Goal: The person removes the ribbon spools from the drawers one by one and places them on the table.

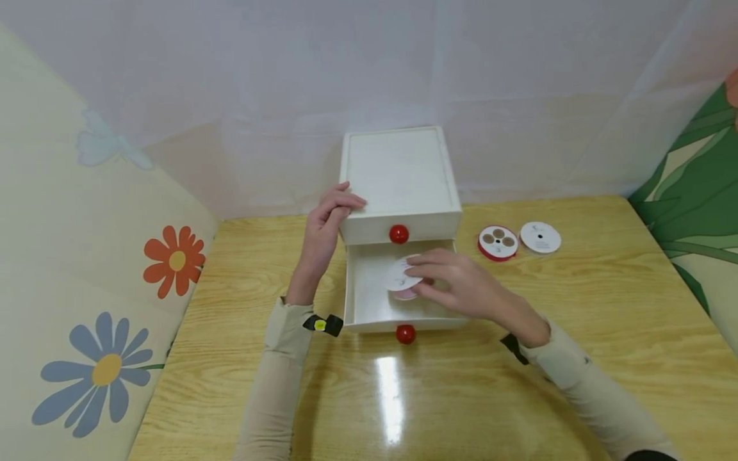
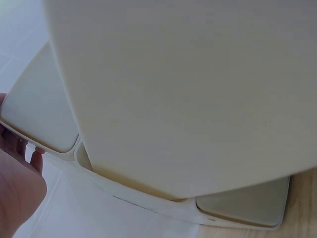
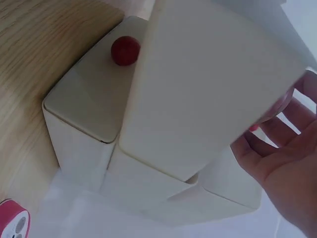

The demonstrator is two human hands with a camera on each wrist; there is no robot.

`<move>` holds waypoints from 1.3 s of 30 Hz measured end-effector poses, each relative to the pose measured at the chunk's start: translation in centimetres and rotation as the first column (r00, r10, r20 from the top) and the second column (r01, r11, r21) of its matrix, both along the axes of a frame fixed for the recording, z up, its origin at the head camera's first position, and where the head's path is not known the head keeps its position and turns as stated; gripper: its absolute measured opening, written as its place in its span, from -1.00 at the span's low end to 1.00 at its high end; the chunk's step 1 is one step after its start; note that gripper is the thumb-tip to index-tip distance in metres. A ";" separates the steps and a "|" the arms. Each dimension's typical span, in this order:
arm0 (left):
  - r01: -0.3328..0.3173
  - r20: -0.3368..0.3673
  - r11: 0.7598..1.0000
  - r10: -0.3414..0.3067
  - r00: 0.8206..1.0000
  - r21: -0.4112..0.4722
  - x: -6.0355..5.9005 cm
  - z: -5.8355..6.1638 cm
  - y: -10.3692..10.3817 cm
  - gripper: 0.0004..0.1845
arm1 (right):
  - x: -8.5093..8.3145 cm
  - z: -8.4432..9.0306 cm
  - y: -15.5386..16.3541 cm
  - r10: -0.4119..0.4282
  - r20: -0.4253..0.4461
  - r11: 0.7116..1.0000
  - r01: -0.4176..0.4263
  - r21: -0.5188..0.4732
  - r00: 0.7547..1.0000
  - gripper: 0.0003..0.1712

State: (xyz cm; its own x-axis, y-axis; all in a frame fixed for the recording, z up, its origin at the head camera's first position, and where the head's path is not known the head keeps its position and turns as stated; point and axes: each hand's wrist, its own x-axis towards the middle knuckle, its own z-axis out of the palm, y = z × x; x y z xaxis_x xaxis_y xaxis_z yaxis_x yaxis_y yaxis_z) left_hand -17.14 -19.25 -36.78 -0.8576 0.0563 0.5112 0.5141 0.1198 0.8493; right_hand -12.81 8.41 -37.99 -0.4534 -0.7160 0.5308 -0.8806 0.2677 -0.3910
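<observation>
A white cabinet [image 1: 398, 169] with red knobs stands on the table, its middle drawer [image 1: 369, 314] pulled out. My left hand [image 1: 325, 224] rests on the cabinet's top left front edge, fingertips over the top. In the left wrist view, the same hand [image 2: 20, 183] shows at the cabinet's side. Over the open drawer, my right hand [image 1: 455, 282] pinches a ribbon spool [image 1: 398, 275] with a white printed face. Pink shows just below that face. The right wrist view shows the spool [image 3: 280, 106] between thumb and fingers, partly hidden by the drawer wall.
Right of the cabinet lie a red ribbon spool [image 1: 498, 243] and a white-faced spool [image 1: 540, 237], side by side on the wooden table [image 1: 605, 307]. A pale cloth wall [image 1: 277, 77] rises behind the cabinet. The drawer's red knob [image 1: 406, 334] juts toward me.
</observation>
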 end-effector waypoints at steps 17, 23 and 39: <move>-0.002 0.010 1.000 0.002 1.000 0.015 0.1 0.2 0.0 -0.74 | 0.0 1.9 4.4 -0.114 -0.081 0.987 0.103 -0.126 0.990 -0.45; -0.008 0.005 1.000 0.008 1.000 0.015 0.0 0.1 0.0 -0.74 | -0.4 2.3 6.2 -0.168 -0.076 0.976 0.155 -0.154 0.983 -0.56; -0.004 0.002 1.000 0.004 1.000 0.026 -0.3 0.0 0.0 -0.75 | -2.0 2.0 12.1 -0.419 0.047 0.889 0.420 -0.184 0.907 -0.63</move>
State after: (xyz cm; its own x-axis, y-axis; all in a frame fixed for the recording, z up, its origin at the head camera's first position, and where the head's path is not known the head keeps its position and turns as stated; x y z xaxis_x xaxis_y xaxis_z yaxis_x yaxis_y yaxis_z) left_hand -17.43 -19.22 -36.82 -0.8587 0.0395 0.5110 0.5123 0.1004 0.8529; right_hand -14.83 20.55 -35.95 -0.6930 -0.3473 0.6318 -0.7001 0.5337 -0.4744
